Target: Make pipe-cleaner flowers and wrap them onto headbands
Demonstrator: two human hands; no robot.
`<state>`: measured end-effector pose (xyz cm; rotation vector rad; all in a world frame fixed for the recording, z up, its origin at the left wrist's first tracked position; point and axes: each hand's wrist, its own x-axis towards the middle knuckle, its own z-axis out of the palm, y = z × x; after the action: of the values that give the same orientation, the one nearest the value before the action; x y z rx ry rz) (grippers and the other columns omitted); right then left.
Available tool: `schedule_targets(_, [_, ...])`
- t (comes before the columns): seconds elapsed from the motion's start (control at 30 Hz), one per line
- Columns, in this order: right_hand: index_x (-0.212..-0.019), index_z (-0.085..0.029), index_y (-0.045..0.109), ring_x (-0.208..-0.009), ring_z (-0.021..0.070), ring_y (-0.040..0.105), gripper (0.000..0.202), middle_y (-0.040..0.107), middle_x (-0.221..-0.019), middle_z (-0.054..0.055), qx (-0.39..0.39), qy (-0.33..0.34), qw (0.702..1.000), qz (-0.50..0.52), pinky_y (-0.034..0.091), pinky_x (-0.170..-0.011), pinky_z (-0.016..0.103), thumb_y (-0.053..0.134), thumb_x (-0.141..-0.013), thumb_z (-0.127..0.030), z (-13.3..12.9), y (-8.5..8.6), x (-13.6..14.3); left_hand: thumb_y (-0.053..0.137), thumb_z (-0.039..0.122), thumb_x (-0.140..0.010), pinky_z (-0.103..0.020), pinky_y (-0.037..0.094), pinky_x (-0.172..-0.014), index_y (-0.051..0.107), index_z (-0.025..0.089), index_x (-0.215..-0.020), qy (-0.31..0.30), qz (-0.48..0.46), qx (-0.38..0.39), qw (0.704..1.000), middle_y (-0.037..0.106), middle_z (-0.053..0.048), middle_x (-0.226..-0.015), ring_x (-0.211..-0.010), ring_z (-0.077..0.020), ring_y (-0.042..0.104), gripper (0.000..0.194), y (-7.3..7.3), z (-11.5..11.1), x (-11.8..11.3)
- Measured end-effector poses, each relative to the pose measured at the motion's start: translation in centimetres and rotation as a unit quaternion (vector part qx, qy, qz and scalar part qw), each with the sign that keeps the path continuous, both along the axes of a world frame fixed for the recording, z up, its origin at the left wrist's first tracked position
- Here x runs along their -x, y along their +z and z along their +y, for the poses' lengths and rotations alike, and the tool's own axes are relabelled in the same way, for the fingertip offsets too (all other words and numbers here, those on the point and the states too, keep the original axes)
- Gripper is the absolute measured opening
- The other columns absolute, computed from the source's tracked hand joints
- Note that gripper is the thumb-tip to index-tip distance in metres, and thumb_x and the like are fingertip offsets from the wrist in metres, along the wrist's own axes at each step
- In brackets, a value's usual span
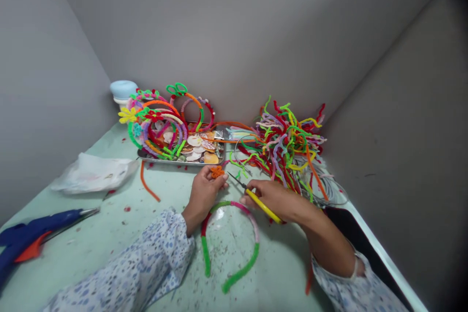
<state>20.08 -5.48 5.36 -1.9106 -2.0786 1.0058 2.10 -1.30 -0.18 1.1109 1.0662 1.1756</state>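
Between the fingertips of my left hand (204,189) is a small orange pipe-cleaner flower (217,171). My right hand (272,197) is closed around yellow-handled needle-nose pliers (262,204). Their thin dark tip points left at the flower, slightly apart from it. Below both hands a headband (241,273) wrapped in green, red and pink pipe cleaner lies on the table, its two ends toward me. Whether the plier jaws are parted is too small to tell.
A metal tray (175,161) holds round cards and several finished headbands (166,122). Right of it is a heap of coloured pipe cleaners (288,141) with wire coils. On the left lie a blue glue gun (40,231), a white plastic bag (97,173) and an orange pipe cleaner (146,185).
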Motion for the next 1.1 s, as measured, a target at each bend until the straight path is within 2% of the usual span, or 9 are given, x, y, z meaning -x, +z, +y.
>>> schedule_targets(0.07, [-0.102,-0.021,0.066,-0.076,0.022,0.061,0.04,0.068,-0.087,0.008,-0.025,0.002,0.999,-0.048,0.039,-0.059,0.027,0.061,-0.074,-0.05,0.2,-0.3,-0.4,0.07,0.032,-0.067,-0.02,0.045,-0.055,0.055,0.015,-0.086,-0.001,-0.007,-0.004,1.0,0.062,0.002,-0.069,-0.057,-0.0098,0.059,0.03,-0.1,0.0,0.1])
schedule_targets(0.17, [-0.116,-0.021,0.061,-0.092,0.0284,0.062,0.043,0.068,-0.101,0.014,-0.063,0.003,0.991,-0.122,0.042,-0.071,0.033,0.058,-0.077,-0.039,0.4,-1.0,-0.5,0.07,0.031,-0.068,-0.02,0.045,-0.055,0.054,0.016,-0.088,-0.009,-0.014,-0.01,1.0,0.061,0.002,-0.069,-0.06,-0.0102,0.06,0.029,0.0,0.0,0.2])
schedule_targets(0.37, [-0.121,-0.02,0.059,-0.087,0.0291,0.064,0.045,0.069,-0.096,0.016,-0.105,-0.022,0.975,-0.197,0.042,-0.072,0.036,0.059,-0.077,-0.032,0.1,-0.7,-0.1,0.072,0.031,-0.067,-0.018,0.043,-0.054,0.054,0.016,-0.087,-0.039,-0.043,0.012,0.998,0.062,0.001,-0.069,-0.059,-0.0096,0.06,0.031,0.4,-0.5,0.0])
schedule_targets(0.43, [-0.115,-0.022,0.062,-0.084,0.0243,0.063,0.037,0.069,-0.095,0.012,-0.16,-0.028,0.974,-0.159,0.043,-0.072,0.033,0.057,-0.079,-0.03,0.1,-0.3,0.2,0.073,0.031,-0.067,-0.018,0.042,-0.053,0.054,0.016,-0.088,-0.059,-0.065,0.019,0.996,0.062,0.002,-0.067,-0.057,-0.0087,0.059,0.032,0.3,-0.7,-0.1])
schedule_targets(0.53, [-0.104,-0.022,0.065,-0.078,0.0173,0.062,0.026,0.069,-0.09,0.005,-0.218,-0.023,0.976,-0.021,0.043,-0.07,0.028,0.056,-0.081,-0.029,0.4,-0.2,0.7,0.073,0.031,-0.067,-0.016,0.04,-0.051,0.054,0.016,-0.091,-0.09,-0.101,0.045,0.99,0.062,0.002,-0.064,-0.054,-0.0072,0.056,0.035,0.2,-1.0,-0.2])
schedule_targets(0.63, [-0.097,-0.02,0.065,-0.076,0.0148,0.061,0.021,0.068,-0.086,0.003,-0.211,-0.029,0.971,0.108,0.045,-0.069,0.025,0.057,-0.08,-0.029,0.9,-0.8,1.3,0.074,0.03,-0.067,-0.016,0.04,-0.05,0.054,0.016,-0.094,-0.113,-0.137,0.066,0.982,0.061,0.003,-0.063,-0.053,-0.0063,0.055,0.036,0.2,-1.1,-0.2])
schedule_targets(0.77, [-0.095,-0.019,0.064,-0.079,0.0153,0.062,0.02,0.068,-0.088,0.003,-0.184,-0.034,0.96,0.208,0.046,-0.073,0.027,0.055,-0.081,-0.03,1.2,-1.7,1.8,0.077,0.03,-0.062,-0.015,0.038,-0.049,0.055,0.016,-0.092,-0.114,-0.157,0.082,0.978,0.06,0.003,-0.063,-0.051,-0.0057,0.054,0.04,0.4,-1.1,-0.2])
schedule_targets(0.9, [-0.09,-0.019,0.064,-0.081,0.0164,0.061,0.02,0.068,-0.089,0.003,-0.163,-0.036,0.958,0.235,0.045,-0.075,0.028,0.053,-0.083,-0.033,1.2,-2.0,2.1,0.077,0.031,-0.062,-0.015,0.036,-0.047,0.053,0.016,-0.091,-0.117,-0.153,0.088,0.977,0.061,0.003,-0.063,-0.049,-0.0053,0.052,0.04,0.5,-1.1,-0.1])
schedule_targets(1.1, [-0.085,-0.019,0.06,-0.068,0.0139,0.054,0.02,0.061,-0.074,0.0,-0.179,-0.029,0.966,0.185,0.04,-0.064,0.025,0.046,-0.087,-0.033,1.1,-1.8,2.2,0.074,0.029,-0.066,-0.016,0.037,-0.048,0.053,0.016,-0.091,-0.128,-0.157,0.081,0.976,0.061,0.003,-0.067,-0.051,-0.0054,0.054,0.035,0.4,-1.2,-0.2])
